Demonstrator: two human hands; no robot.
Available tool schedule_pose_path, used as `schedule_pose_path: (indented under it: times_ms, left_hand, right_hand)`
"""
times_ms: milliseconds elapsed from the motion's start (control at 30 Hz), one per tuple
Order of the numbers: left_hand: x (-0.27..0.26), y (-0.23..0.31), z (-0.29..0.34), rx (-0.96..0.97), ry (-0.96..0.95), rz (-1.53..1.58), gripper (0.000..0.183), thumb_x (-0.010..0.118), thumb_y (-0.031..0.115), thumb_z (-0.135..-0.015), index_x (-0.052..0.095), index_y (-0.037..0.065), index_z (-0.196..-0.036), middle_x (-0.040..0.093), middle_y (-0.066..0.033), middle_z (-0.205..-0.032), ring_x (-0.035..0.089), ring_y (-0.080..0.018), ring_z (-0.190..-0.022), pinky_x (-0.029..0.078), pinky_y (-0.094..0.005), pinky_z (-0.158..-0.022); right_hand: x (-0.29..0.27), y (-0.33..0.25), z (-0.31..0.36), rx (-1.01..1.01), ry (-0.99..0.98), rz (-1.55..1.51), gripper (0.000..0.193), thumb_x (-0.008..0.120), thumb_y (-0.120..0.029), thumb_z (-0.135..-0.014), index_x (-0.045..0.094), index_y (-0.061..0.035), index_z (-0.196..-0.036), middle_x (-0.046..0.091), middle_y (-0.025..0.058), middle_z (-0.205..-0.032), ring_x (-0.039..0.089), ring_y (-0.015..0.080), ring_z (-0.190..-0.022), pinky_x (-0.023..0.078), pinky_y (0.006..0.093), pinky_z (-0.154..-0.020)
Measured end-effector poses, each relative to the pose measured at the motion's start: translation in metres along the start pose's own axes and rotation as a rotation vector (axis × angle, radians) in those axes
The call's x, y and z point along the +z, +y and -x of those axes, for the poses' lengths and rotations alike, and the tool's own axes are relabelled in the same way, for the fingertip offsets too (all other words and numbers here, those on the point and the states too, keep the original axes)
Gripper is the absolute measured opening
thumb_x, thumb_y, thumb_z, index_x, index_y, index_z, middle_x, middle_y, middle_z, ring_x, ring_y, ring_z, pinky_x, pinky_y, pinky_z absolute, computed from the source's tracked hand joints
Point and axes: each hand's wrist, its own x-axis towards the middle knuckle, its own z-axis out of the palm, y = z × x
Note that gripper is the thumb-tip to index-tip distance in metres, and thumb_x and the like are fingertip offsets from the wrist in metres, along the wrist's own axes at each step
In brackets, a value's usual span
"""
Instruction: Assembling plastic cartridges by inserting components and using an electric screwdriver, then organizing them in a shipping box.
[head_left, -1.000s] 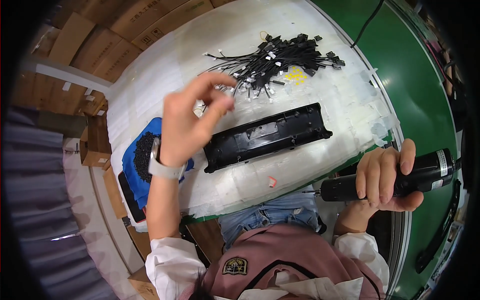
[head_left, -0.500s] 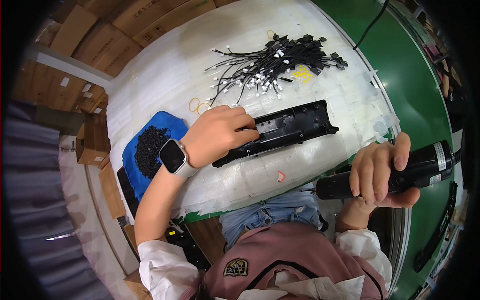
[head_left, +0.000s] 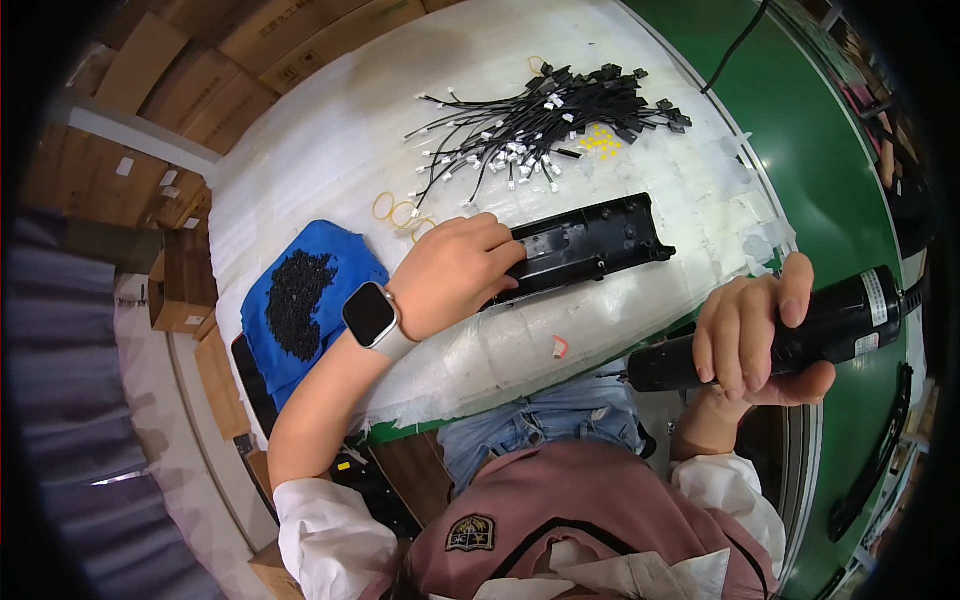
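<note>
A long black plastic housing (head_left: 590, 245) lies tilted across the white table covering. My left hand (head_left: 455, 270) rests over its left part, fingers bent and drawn together at the tips; whatever is between them is hidden. A watch is on that wrist. My right hand (head_left: 750, 335) is wrapped round a black electric screwdriver (head_left: 840, 325), held off the table's near right edge with its thin bit pointing left. Beside my left forearm, a heap of tiny black screw-like pieces (head_left: 297, 300) sits on a blue cloth (head_left: 335, 245).
Beyond the housing lies a pile of black cables with white connectors (head_left: 560, 115), with small yellow dots (head_left: 600, 143) next to it. Rubber bands (head_left: 384, 206) lie near my left hand. A small red-edged piece (head_left: 560, 347) is close to the front edge. Cardboard boxes (head_left: 290, 35) stand behind.
My left hand has shifted right along the housing, covering more of its left end. My right hand holds the screwdriver in nearly the same place.
</note>
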Motion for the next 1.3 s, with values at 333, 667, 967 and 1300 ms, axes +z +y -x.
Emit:
schedule_pose_path:
  times_ms: [333,667,967,1300]
  left_hand:
    - [0.004,0.009,-0.006,-0.098,0.104,-0.095,0.024,0.067,0.004,-0.068,0.063,0.005,-0.092,0.058,-0.0107,-0.074,0.057,-0.0293,-0.070,0.047,-0.0374,-0.063]
    - [0.001,0.007,-0.019,-0.400,0.390,0.478,0.021,0.063,0.003,-0.075,0.069,0.004,-0.095,0.065,-0.0098,-0.074,0.061,-0.0155,-0.062,0.048,-0.0270,-0.059]
    - [0.002,0.007,-0.018,-0.283,0.150,0.221,0.025,0.064,-0.001,-0.072,0.067,0.000,-0.097,0.065,-0.0125,-0.076,0.063,-0.0205,-0.068,0.052,-0.0293,-0.061]
    - [0.012,0.010,-0.023,-0.095,0.295,-0.148,0.012,0.072,0.008,-0.065,0.063,0.004,-0.072,0.059,-0.0089,-0.065,0.060,-0.0260,-0.064,0.046,-0.0359,-0.054]
  right_hand:
    - [0.001,-0.002,0.003,0.001,0.001,0.011,0.044,0.069,-0.035,-0.082,0.036,-0.0094,-0.098,0.054,-0.0016,-0.054,0.051,0.0088,-0.036,0.045,0.0235,-0.039]
    - [-0.001,-0.006,0.002,0.001,-0.008,0.002,0.044,0.069,-0.034,-0.082,0.036,-0.0096,-0.098,0.055,-0.0012,-0.055,0.052,0.0091,-0.037,0.046,0.0240,-0.040]
    - [-0.002,-0.005,-0.005,-0.003,-0.106,-0.041,0.045,0.070,-0.034,-0.082,0.037,-0.0081,-0.100,0.056,-0.0006,-0.056,0.052,0.0092,-0.038,0.046,0.0238,-0.040]
    - [-0.003,-0.003,-0.017,0.027,-0.175,-0.040,0.046,0.070,-0.035,-0.082,0.037,-0.0084,-0.100,0.056,-0.0006,-0.056,0.052,0.0094,-0.038,0.046,0.0235,-0.042]
